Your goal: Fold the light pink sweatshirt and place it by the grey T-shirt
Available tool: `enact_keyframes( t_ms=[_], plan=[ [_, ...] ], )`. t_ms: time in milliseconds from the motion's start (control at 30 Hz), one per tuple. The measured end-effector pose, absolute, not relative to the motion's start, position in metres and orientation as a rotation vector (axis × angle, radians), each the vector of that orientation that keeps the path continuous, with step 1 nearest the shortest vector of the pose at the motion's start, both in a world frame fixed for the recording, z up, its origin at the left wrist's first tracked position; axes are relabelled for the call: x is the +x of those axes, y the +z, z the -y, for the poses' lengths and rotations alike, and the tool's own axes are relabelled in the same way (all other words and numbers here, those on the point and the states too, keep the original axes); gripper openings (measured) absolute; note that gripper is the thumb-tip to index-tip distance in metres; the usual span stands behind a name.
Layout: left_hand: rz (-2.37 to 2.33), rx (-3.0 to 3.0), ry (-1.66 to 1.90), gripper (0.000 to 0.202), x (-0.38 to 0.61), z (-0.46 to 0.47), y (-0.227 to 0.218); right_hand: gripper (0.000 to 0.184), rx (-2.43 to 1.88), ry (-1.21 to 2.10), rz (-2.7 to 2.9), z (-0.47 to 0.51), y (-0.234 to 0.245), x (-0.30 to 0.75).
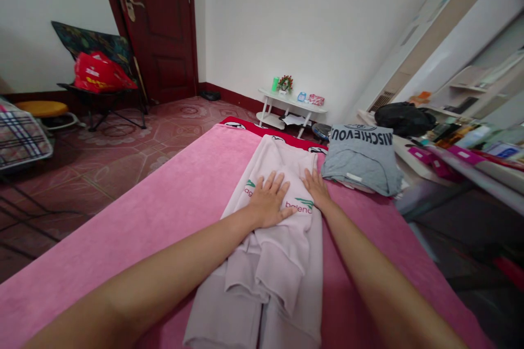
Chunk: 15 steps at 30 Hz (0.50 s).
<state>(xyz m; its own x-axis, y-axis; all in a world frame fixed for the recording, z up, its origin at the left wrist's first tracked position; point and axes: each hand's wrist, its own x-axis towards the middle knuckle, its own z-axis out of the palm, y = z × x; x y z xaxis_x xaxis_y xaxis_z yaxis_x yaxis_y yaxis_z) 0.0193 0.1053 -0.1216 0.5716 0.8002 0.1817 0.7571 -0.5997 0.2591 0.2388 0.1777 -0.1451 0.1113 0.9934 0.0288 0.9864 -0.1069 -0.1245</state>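
Note:
A pale pink sweatshirt (282, 251) lies lengthwise on the pink bed cover (172, 196). Its sides are turned inward, and the sleeves run down the middle with the ribbed cuffs toward me. Green marks and dark red letters show on it near my hands. My left hand (270, 199) rests flat across its middle, fingers spread and pointing away from me. At the right edge of the cloth, my right hand (315, 188) presses down with its fingers stretched out. Neither hand grips anything.
Folded grey clothing (362, 158) with dark lettering sits at the bed's right edge. Behind the bed stands a small white table (292, 99) with several items. A cluttered desk (413, 158) is on the right. A folding chair (94, 38) holds a red bag (100, 73).

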Motion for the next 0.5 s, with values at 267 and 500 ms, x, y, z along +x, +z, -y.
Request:
enact_keyframes(
  t_ms=[267,500],
  plan=[
    [-1.039,2.670,0.252,0.065,-0.007,-0.071,-0.112,0.052,-1.878,0.021,2.099,-0.078,-0.151,0.236],
    [-0.749,2.474,0.325,0.067,-0.053,-0.019,-0.104,0.059,-1.214,-0.045,2.230,0.001,-0.128,0.218]
  ],
)
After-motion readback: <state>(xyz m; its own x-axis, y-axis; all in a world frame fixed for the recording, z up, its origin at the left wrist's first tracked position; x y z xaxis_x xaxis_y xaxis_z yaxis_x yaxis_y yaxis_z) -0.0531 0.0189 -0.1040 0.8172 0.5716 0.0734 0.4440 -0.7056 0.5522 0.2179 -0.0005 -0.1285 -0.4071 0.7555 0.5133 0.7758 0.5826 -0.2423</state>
